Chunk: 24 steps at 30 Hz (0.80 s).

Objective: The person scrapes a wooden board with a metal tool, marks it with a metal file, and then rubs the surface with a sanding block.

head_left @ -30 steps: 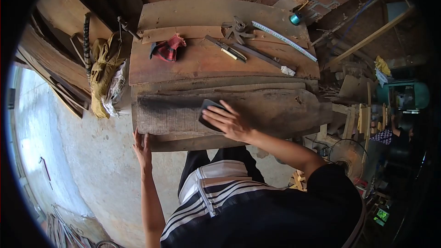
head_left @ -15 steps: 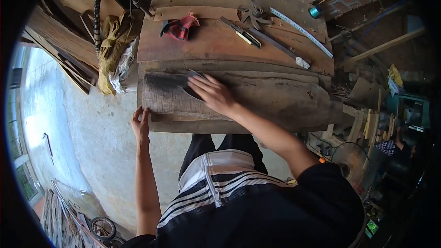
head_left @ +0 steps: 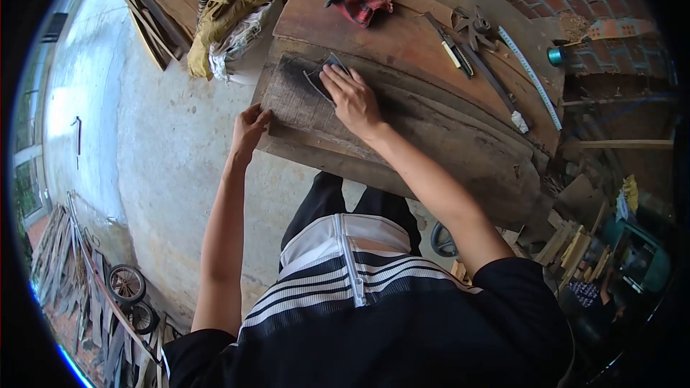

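A weathered wooden board [head_left: 445,136] lies across the bench, its left end darker than the rest. My right hand [head_left: 353,100] is on that end, fingers pressed down over a dark, curling sheet of sandpaper [head_left: 316,80]. The sheet's edges stick out to the left of and above the fingertips. At the board's left edge, my left hand [head_left: 251,126] grips the corner between thumb and fingers; some of those fingers are hidden.
Beyond the board on the bench lie a red checked cloth [head_left: 364,7], a utility knife [head_left: 454,56], a dark flat bar [head_left: 492,79], a metal pronged part [head_left: 476,29] and a white measuring strip [head_left: 530,75]. Yellowish sacking [head_left: 233,3] stands left of the bench.
My view has turned, so the bench now appears tilted and further up. The right hand with the sandpaper stays on the board's dark end; the left hand keeps its hold on the edge.
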{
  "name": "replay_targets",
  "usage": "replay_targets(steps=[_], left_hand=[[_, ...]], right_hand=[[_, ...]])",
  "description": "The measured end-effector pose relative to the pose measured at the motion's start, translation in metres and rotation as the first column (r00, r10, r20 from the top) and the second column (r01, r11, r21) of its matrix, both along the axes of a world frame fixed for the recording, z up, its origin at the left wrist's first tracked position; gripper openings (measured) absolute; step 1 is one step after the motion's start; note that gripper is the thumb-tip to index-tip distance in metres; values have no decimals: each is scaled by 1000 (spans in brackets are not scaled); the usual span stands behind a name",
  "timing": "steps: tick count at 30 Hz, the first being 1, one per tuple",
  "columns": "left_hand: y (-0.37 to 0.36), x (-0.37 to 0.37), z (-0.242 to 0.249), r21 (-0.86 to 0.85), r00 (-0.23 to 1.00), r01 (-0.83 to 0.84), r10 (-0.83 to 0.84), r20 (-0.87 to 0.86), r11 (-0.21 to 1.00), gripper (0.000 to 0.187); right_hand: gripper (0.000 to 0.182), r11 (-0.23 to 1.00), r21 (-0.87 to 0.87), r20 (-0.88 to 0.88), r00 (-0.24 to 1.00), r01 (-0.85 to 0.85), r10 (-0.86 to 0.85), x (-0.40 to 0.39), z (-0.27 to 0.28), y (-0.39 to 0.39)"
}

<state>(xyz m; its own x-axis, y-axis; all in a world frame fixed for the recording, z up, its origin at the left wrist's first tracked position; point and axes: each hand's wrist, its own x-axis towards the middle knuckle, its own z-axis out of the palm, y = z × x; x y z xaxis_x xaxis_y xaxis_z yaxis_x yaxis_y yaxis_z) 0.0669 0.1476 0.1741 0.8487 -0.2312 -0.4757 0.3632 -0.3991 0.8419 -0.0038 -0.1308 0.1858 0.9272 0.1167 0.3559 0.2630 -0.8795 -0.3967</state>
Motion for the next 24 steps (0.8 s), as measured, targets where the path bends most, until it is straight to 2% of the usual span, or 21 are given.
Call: replay_targets(steps=[2, 5, 8, 11, 12, 14, 16, 17, 19, 21, 24], left_hand=[[0, 0, -3, -40, 1000, -5, 4, -26, 999, 53], [1, -4, -14, -70, 997, -76, 76, -3, 995, 55], [1, -7, -10, -89, 997, -75, 75, -3, 993, 58], [0, -8, -10, -72, 996, -81, 83, 26, 994, 59], [0, -7, -11, -73, 996, -82, 84, 22, 994, 59], [1, -7, -10, -57, 997, -79, 80, 12, 995, 59], [2, -7, -19, -86, 998, -62, 63, 4, 994, 59], [5, -5, -19, -125, 999, -52, 54, 7, 991, 58], [4, -7, -12, -97, 999, -26, 29, 26, 995, 57], [1, -7, -14, -63, 996, -78, 80, 33, 995, 56], [-5, -13, -5, -81, 991, -128, 130, 21, 989, 50]], right_hand=[[49, 995, 0, -3, 995, -95, 95, -17, 5, -23], [61, 999, -45, -173, 985, -18, 10, -111, 29, -74], [69, 997, -52, -201, 978, 53, -62, -178, 28, -108], [72, 992, -78, -199, 974, 96, -110, -157, 17, -93], [71, 997, -12, -161, 984, 81, -82, -128, 13, -79], [68, 1000, -10, -116, 993, -17, 16, -58, 18, -42], [52, 999, -11, 26, 999, -39, 39, 8, 2, -4], [46, 1000, 2, 23, 1000, 6, -6, 32, -9, 15], [43, 1000, 15, -10, 1000, 27, -26, 39, -1, 26], [44, 993, -14, 24, 993, -116, 116, 0, 8, 8], [49, 987, -47, -155, 977, -154, 146, -86, 20, -10]])
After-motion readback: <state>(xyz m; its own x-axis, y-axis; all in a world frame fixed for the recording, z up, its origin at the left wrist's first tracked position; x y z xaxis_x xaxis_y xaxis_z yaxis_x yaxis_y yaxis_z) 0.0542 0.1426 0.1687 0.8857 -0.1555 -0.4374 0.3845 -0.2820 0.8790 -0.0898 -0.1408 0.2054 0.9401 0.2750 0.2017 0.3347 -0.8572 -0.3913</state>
